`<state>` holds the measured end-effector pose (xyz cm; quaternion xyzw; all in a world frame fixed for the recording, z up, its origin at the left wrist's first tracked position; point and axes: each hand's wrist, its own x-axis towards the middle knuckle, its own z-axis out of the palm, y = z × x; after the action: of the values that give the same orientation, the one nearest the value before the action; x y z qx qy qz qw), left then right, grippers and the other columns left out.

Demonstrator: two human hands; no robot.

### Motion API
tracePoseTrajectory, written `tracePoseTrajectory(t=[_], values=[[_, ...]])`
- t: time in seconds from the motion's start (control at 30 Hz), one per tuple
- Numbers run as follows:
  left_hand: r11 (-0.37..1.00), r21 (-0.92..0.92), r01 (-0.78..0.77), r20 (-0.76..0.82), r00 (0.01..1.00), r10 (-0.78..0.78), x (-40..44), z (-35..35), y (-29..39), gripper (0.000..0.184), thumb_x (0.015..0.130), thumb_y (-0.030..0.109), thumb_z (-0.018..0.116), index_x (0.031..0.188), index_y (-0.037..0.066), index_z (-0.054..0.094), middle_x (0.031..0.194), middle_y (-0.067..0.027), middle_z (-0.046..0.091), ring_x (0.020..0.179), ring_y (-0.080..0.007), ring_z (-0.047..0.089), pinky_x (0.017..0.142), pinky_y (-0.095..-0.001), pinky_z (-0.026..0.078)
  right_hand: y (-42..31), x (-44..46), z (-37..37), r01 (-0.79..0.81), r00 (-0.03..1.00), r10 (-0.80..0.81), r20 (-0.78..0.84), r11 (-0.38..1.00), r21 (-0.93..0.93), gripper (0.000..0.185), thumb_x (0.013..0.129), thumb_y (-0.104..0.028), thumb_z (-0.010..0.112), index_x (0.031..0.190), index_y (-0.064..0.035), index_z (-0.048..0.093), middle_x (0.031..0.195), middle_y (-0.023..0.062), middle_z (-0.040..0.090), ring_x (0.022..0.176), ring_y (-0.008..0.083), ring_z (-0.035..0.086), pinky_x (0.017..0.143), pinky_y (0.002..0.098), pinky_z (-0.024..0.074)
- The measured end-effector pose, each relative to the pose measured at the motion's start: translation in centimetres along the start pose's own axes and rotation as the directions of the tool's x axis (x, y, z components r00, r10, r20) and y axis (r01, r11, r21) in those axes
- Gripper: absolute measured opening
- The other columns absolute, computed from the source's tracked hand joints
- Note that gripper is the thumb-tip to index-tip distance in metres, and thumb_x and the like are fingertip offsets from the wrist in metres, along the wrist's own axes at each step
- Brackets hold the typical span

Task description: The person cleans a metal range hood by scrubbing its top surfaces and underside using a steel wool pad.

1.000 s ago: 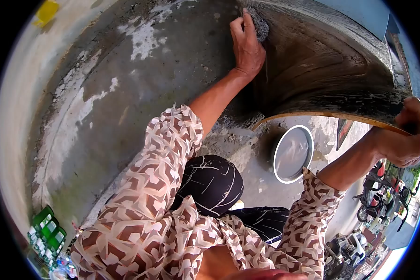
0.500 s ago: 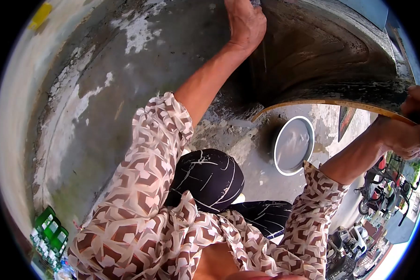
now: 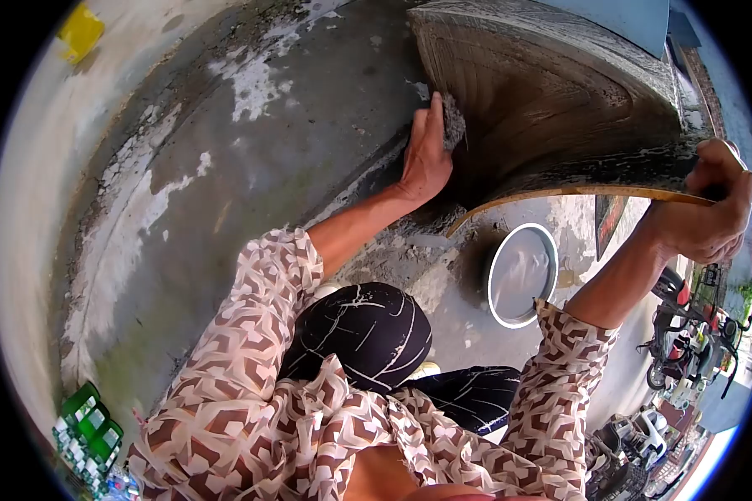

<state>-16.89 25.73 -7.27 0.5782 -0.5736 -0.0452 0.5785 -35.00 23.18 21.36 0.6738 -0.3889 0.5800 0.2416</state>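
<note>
A grey, rough scrubbing pad is held in my left hand, its fingers closed round it, against the left part of a dark, wet, curved panel. Smeared arcs run over the panel's brown surface. The panel's light brown edge faces me. At the right end of that edge my right hand is closed on the panel, with fingers on both sides. Below the panel a round basin of cloudy grey liquid stands on the floor.
Stained concrete lies to the left, with a yellow object at the upper left. Green containers stand at the lower left. Motorbikes are at the right, and a pale blue surface is behind the panel.
My left hand went up along the panel, then came back down toward me with the pad. My right hand and the panel's right end have shifted slightly left in view.
</note>
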Motion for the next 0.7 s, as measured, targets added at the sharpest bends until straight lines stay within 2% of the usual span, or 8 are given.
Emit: tracePoseTrajectory(t=[0.07, 0.17, 0.2, 0.23, 0.4, 0.6, 0.67, 0.7], values=[[0.993, -0.108, -0.044, -0.212, 0.977, 0.020, 5.7, -2.2, 3.7, 0.082, 0.072, -0.014, 0.054, 0.147, -0.003, 0.022, 0.110, -0.0217, 0.043, 0.099, -0.0373, 0.047, 0.093, -0.0386, 0.039, -0.7, -0.2, 0.5, 0.024, 0.999, -0.022, -0.041, 0.999, 0.041, 0.049, 0.090, -0.029, 0.031, 0.069, -0.0085, 0.070, 0.050, -0.0021, 0.048, 0.044, 0.0060, 0.040, 0.045, 0.0211, 0.0287], [0.901, 0.231, -0.368, -0.418, 0.798, 0.434, 12.5, -0.7, 7.4, 0.067, 0.079, -0.008, 0.055, 0.142, -0.001, 0.033, 0.110, -0.0209, 0.049, 0.094, -0.0345, 0.050, 0.084, -0.0391, 0.043, -1.0, -0.4, 0.6, -0.056, 0.996, 0.062, -0.066, 0.995, 0.080, 0.057, 0.095, -0.030, 0.026, 0.069, -0.0073, 0.071, 0.048, -0.0019, 0.047, 0.042, 0.0060, 0.038, 0.043, 0.0210, 0.0267], [0.798, 0.404, -0.447, -0.397, 0.701, 0.593, 14.0, 0.7, 8.0, 0.055, 0.083, -0.006, 0.054, 0.137, -0.004, 0.042, 0.111, -0.0222, 0.051, 0.094, -0.0348, 0.052, 0.082, -0.0403, 0.045, -0.4, 0.1, 1.1, 0.086, 0.995, -0.069, -0.076, 0.968, 0.236, 0.056, 0.098, -0.032, 0.025, 0.067, -0.0090, 0.066, 0.050, -0.0021, 0.047, 0.042, 0.0067, 0.039, 0.045, 0.0209, 0.0314], [0.851, 0.185, -0.492, -0.463, 0.721, 0.516, 13.3, 1.5, 8.7, 0.049, 0.083, -0.003, 0.055, 0.132, -0.003, 0.048, 0.108, -0.0209, 0.053, 0.093, -0.0343, 0.053, 0.081, -0.0395, 0.045, -0.1, -0.1, 1.1, 0.086, 0.993, -0.066, -0.093, 0.969, 0.232, 0.056, 0.098, -0.032, 0.025, 0.068, -0.0088, 0.066, 0.050, -0.0021, 0.047, 0.042, 0.0066, 0.039, 0.045, 0.0208, 0.0312], [0.839, 0.290, -0.461, -0.021, 0.873, 0.487, 5.4, 4.1, 2.1, 0.063, 0.081, 0.000, 0.057, 0.141, 0.007, 0.040, 0.105, -0.0101, 0.050, 0.088, -0.0282, 0.050, 0.073, -0.0367, 0.047, 0.0, -0.3, 1.6, 0.063, 0.991, -0.043, -0.123, 0.985, 0.163, 0.056, 0.097, -0.032, 0.026, 0.070, -0.0081, 0.069, 0.049, -0.0020, 0.048, 0.042, 0.0060, 0.039, 0.044, 0.0203, 0.0300], [0.975, 0.125, -0.181, 0.380, 0.917, 0.121, -2.9, 1.4, -2.1, 0.078, 0.076, -0.011, 0.054, 0.148, 0.006, 0.029, 0.110, -0.0146, 0.050, 0.100, -0.0342, 0.051, 0.080, -0.0387, 0.047, -2.2, -0.8, 0.9, 0.084, 0.990, -0.076, -0.121, 0.995, 0.062, 0.056, 0.096, -0.032, 0.028, 0.072, -0.0072, 0.072, 0.049, -0.0020, 0.049, 0.041, 0.0054, 0.039, 0.043, 0.0197, 0.0285], [0.973, 0.055, -0.225, 0.135, 0.967, 0.216, -0.6, 0.6, 0.2, 0.078, 0.072, -0.014, 0.053, 0.145, 0.003, 0.033, 0.105, -0.0136, 0.049, 0.095, -0.0329, 0.051, 0.076, -0.0379, 0.048, 1.3, 0.0, 0.4, 0.257, 0.960, -0.274, -0.051, 0.942, -0.215, 0.055, 0.096, -0.033, 0.030, 0.073, -0.0069, 0.073, 0.049, -0.0016, 0.050, 0.043, 0.0048, 0.042, 0.044, 0.0189, 0.0308], [0.969, 0.025, -0.245, 0.014, 0.969, 0.245, 1.1, -0.3, 1.9, 0.078, 0.070, -0.016, 0.052, 0.144, 0.001, 0.035, 0.103, -0.0132, 0.049, 0.093, -0.0322, 0.051, 0.074, -0.0374, 0.048, 0.9, -0.4, 0.5, 0.185, 0.980, -0.191, -0.058, 0.978, -0.097, 0.054, 0.096, -0.033, 0.030, 0.073, -0.0068, 0.072, 0.049, -0.0015, 0.050, 0.043, 0.0050, 0.042, 0.044, 0.0191, 0.0310]])
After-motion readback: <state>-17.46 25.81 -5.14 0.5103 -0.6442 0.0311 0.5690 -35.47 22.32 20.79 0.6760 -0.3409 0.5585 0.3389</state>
